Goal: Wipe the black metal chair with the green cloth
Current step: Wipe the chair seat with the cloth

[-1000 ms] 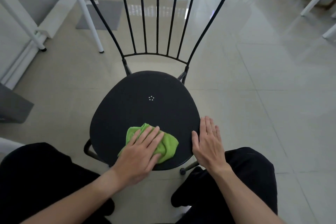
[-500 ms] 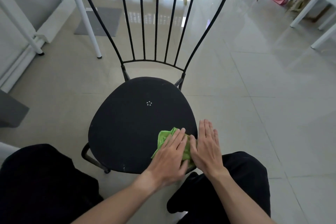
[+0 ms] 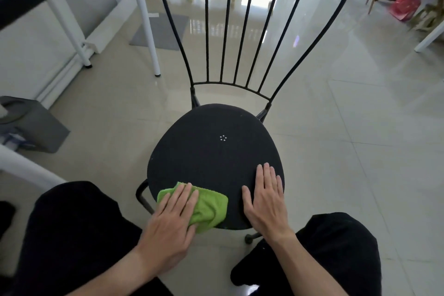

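**Front edge of the seat under the cloth**

The left hand (image 3: 171, 226) presses flat, fingers (image 3: 185, 197) spread open over the green cloth (image 3: 206, 206) at the seat's near-left rim. The right hand (image 3: 265, 199) lies open beside it — palm down, steadying the chair (image 3: 216, 151). Seat beyond the fingertips, back bars and legs probably remain to be wiped.

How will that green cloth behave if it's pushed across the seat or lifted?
Probably floppy: the green cloth lies bunched and creased under the left hand, so lifted it would likely droop. Pushed, it seems apt to crumple unless a flat palm pins it. It looks light and soft, likely to drag on the matte chair seat, not slide.
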